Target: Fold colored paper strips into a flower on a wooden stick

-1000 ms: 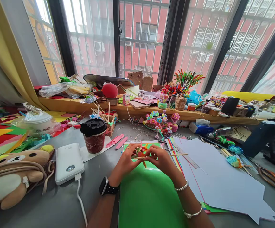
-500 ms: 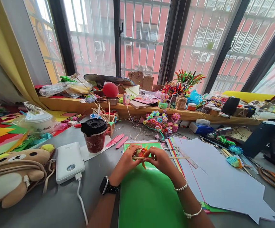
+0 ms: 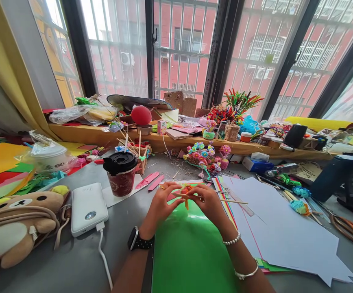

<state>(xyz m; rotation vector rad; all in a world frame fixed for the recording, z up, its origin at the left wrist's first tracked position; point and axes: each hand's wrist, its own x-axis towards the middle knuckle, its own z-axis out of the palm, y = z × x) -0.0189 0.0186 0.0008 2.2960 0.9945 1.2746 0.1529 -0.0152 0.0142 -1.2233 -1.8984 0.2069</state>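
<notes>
My left hand [image 3: 164,203] and my right hand [image 3: 205,201] meet above a glossy green sheet [image 3: 191,252]. Between their fingertips is an orange-red paper flower [image 3: 186,189], with an orange strip hanging below it. Fingers of both hands hide much of the flower. A thin wooden stick [image 3: 236,201] runs sideways through my right hand, and its end pokes out to the right. The left fingers pinch the flower from its left side. The right fingers are closed on the stick beside the flower.
White card sheets [image 3: 283,228] lie to the right, with scissors [image 3: 225,194] at their edge. A lidded coffee cup [image 3: 121,179], a white power bank [image 3: 89,209] and a plush bear [image 3: 20,228] stand left. Crochet flowers [image 3: 205,156] lie ahead; a dark bottle [image 3: 333,179] stands right.
The stick has shifted slightly right and its right end tilts a little. My left fingers have opened out a bit around the flower; both hands stay in nearly the same place.
</notes>
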